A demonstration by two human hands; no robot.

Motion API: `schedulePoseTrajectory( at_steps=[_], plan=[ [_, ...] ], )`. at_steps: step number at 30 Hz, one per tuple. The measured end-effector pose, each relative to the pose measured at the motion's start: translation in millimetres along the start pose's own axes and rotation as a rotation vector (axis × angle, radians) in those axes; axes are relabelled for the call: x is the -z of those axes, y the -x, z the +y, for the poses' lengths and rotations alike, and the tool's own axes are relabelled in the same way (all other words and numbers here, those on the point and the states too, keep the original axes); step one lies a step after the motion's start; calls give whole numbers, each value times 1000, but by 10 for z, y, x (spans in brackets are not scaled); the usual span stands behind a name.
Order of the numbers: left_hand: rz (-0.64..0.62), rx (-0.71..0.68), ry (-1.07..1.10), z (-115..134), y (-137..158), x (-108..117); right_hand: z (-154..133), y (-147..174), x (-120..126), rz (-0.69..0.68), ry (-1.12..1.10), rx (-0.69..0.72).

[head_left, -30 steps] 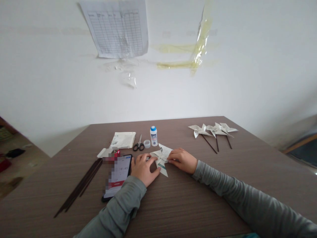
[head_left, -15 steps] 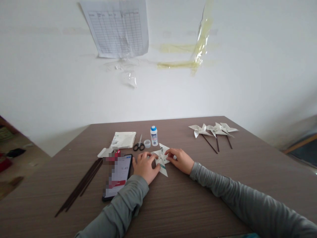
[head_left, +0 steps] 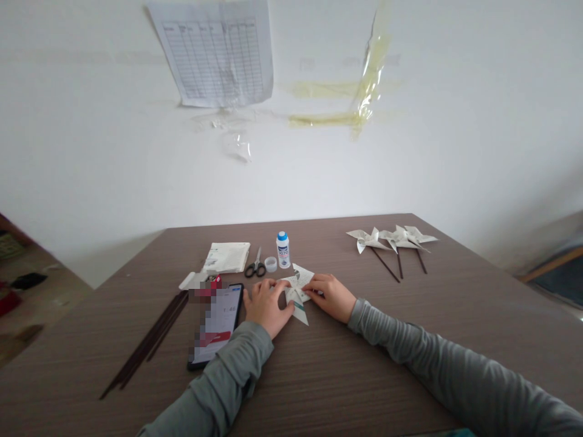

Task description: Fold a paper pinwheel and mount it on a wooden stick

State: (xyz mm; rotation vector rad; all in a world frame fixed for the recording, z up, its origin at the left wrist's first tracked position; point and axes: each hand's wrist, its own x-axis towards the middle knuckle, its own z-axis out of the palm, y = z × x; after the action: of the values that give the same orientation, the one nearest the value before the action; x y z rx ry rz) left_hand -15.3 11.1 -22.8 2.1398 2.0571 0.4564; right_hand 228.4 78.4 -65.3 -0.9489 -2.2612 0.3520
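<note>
A paper pinwheel [head_left: 299, 311] with printed patches and a green stripe lies on the brown table between my hands. My left hand [head_left: 268, 305] is bent over its left side, thumb and fingertips gripping the paper. From the right, my right hand [head_left: 332, 296] pinches the pinwheel near its centre with thumb and fingers. The exact spot under the right fingertips is hidden. Just beyond the paper stands a white glue bottle [head_left: 283, 252] with a blue cap. A small clear round container [head_left: 270, 264] and black-handled scissors [head_left: 255, 267] are beside it.
A phone [head_left: 218, 328] lies left of my left hand, partly pixelated. Several dark sticks [head_left: 148, 340] extend along the table's left. Stacked paper squares [head_left: 228, 257] sit behind. Finished pinwheels [head_left: 367, 238] on sticks lie at the back right, near the wall [head_left: 319, 182].
My right fingers have shifted slightly left and down, toward the pinwheel's centre. The left hand stays almost still on the paper.
</note>
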Motion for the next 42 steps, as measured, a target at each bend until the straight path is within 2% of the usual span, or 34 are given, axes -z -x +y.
schedulePoseTrajectory(
  at_steps=[11, 25, 34, 42],
  plan=[
    [-2, 10, 28, 27, -42, 54, -55, 12, -17, -26, 71, -23],
    [-36, 65, 23, 88, -112, 34, 26, 42, -104, 2, 108, -16],
    [-3, 9, 33, 58, -116, 18, 61, 32, -127, 34, 114, 24],
    [-3, -26, 20, 57, -112, -17, 33, 14, -115, 6, 83, -21]
  ],
)
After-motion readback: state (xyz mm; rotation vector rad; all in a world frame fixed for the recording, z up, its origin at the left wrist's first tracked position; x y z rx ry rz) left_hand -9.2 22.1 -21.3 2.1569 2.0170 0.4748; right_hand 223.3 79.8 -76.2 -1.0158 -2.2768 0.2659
